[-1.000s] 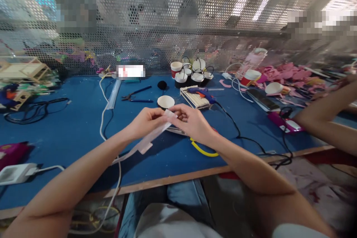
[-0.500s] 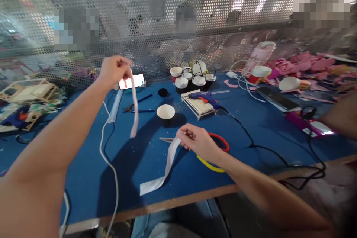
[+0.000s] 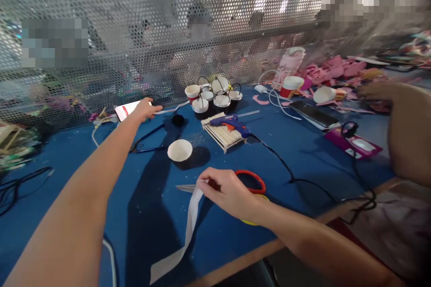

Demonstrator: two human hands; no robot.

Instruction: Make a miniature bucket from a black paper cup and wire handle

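Note:
My right hand (image 3: 225,188) pinches one end of a white ribbon-like strip (image 3: 191,222), whose other end trails on the table toward me. Under that hand lie scissors (image 3: 261,182) with red and yellow handles, their blades pointing left. My left hand (image 3: 145,110) reaches to the back of the table, fingers stretched out, in front of a lit phone (image 3: 124,110). Just past its fingertips is another pale strip (image 3: 180,106); I cannot tell whether they touch. Between the hands stands a small cup with a white inside (image 3: 180,150).
Pliers (image 3: 148,149) and a round black piece (image 3: 178,120) lie left of centre. A blue glue gun (image 3: 230,123) rests on a wooden stick frame (image 3: 218,136), its cord running right. Small handled cups (image 3: 200,106) stand behind. Another person's arm (image 3: 409,130) is at right.
My left hand has moved down to the back of the table, and its strip now lies there rather than hanging. My right hand still pinches its strip. The view has turned right.

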